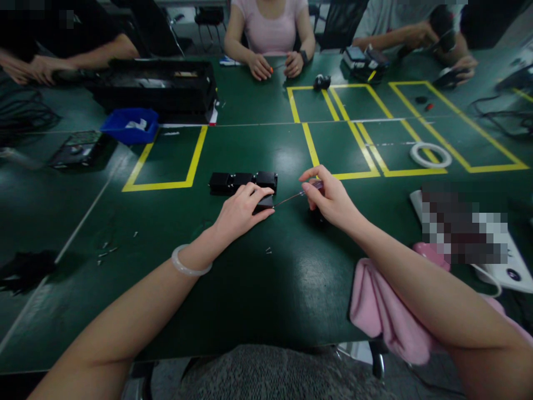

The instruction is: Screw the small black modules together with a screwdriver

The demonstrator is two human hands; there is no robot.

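Note:
My left hand (pixel 244 206) is closed on a small black block (pixel 264 203), thumb on its near side and fingers on its far side. In my right hand (pixel 327 197) is a screwdriver (pixel 315 186), pinched by its handle. Its thin shaft points left, and the tip meets or nearly meets the right end of the block. Just beyond my left hand, several black blocks (pixel 242 181) stand in a row. A dark object (pixel 317 215) lies partly hidden under my right hand. Two small screws (pixel 268 250) lie nearer to me on the green table.
Loose screws (pixel 107 252) lie at the left, before a blue bin (pixel 132 125) and a long black housing (pixel 154 89). At the right are a tape roll (pixel 430 155), a pink cloth (pixel 385 311) and a white power strip (pixel 516 272). Several people sit across the table.

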